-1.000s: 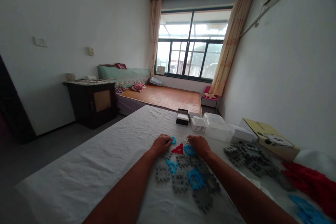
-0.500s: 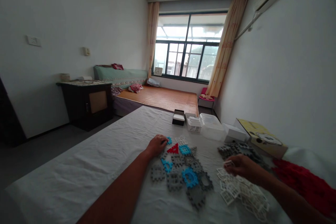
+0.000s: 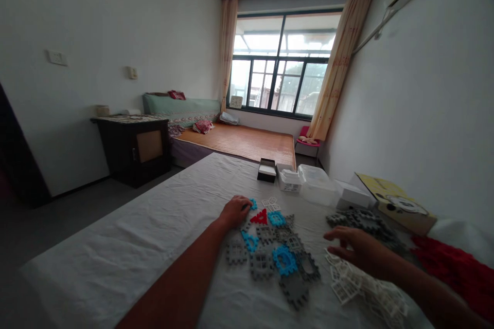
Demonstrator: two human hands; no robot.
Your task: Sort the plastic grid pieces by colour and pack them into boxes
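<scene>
White lattice pieces (image 3: 346, 288) lie just beside the loosely spread right hand (image 3: 350, 242).

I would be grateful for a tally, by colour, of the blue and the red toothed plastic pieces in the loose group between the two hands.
Blue toothed plastic pieces: 4, counting the one by the left hand
Red toothed plastic triangle: 1
Total: 5
</scene>
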